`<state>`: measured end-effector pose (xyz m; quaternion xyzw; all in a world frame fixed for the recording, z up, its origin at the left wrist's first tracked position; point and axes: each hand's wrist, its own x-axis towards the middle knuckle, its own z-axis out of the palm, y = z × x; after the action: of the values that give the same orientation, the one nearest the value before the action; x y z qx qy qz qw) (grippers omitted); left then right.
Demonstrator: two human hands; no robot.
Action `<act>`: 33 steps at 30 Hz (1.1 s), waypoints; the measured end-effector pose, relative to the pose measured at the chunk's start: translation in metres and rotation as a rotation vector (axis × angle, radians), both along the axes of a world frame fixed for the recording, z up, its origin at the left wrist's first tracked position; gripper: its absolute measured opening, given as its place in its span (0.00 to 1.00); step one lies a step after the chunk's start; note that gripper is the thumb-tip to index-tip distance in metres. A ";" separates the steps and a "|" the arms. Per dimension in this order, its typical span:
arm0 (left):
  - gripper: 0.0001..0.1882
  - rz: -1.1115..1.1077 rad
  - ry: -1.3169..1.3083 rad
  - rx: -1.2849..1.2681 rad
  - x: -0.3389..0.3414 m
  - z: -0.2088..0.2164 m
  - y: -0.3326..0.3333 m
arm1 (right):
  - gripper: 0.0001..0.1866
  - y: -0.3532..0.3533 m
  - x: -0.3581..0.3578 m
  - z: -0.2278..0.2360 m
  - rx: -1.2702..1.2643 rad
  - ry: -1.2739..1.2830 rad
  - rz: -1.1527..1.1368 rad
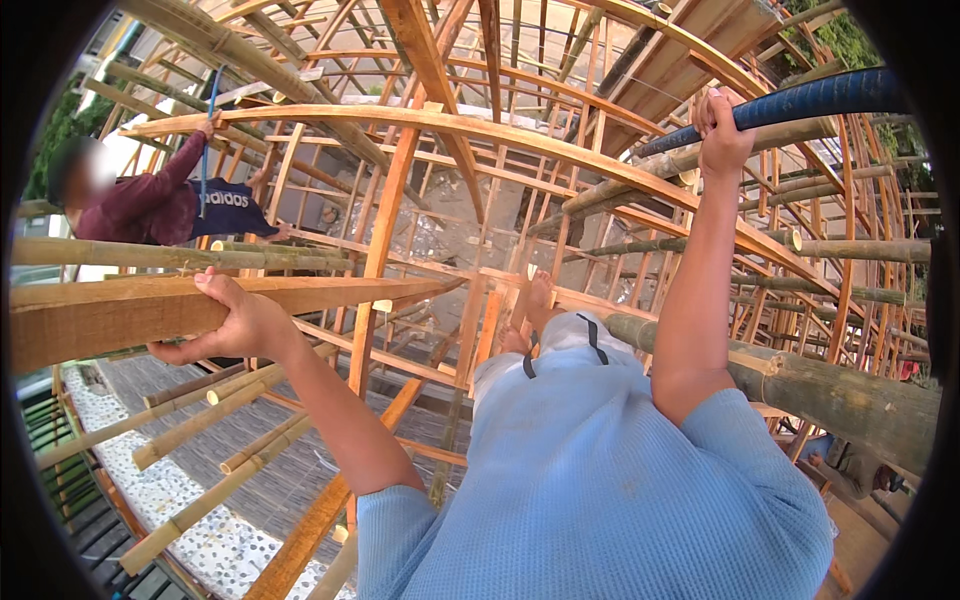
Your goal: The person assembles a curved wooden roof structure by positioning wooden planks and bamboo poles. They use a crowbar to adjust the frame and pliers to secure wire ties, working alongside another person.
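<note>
L hand (238, 320) grips timber (115, 318), R hand (725, 140) tube (825, 99).

At the frame's left, a beam (110, 320) is held by the left hand (245, 318); at upper right, a tube (825, 103) is gripped by the right hand (724, 135). A co-worker (140, 210) is seen upper left.

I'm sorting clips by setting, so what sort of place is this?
Most likely a building site, seen from high up: long round grey-green bamboo poles cross long brown wooden struts, and the person's left hand grips a thick squared brown timber beam.
</note>
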<state>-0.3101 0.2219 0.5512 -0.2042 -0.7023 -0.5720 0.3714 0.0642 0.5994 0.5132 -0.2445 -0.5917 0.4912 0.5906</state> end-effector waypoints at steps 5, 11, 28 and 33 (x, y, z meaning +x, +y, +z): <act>0.48 0.175 0.038 -0.132 -0.008 -0.008 0.001 | 0.20 0.047 -0.010 -0.029 -0.093 0.010 -0.021; 0.44 0.078 -0.015 -0.037 -0.019 -0.011 -0.003 | 0.20 0.098 -0.008 -0.065 -0.167 -0.054 0.169; 0.41 0.115 0.024 -0.054 -0.017 -0.007 0.018 | 0.20 0.145 0.055 -0.083 -0.272 -0.081 0.276; 0.46 0.106 -0.073 -0.022 -0.020 -0.014 0.045 | 0.19 0.133 0.046 -0.051 -0.212 -0.044 0.319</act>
<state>-0.3305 0.2673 0.5377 -0.1500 -0.7315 -0.5507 0.3731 0.1105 0.7322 0.4621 -0.2191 -0.5808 0.6326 0.4632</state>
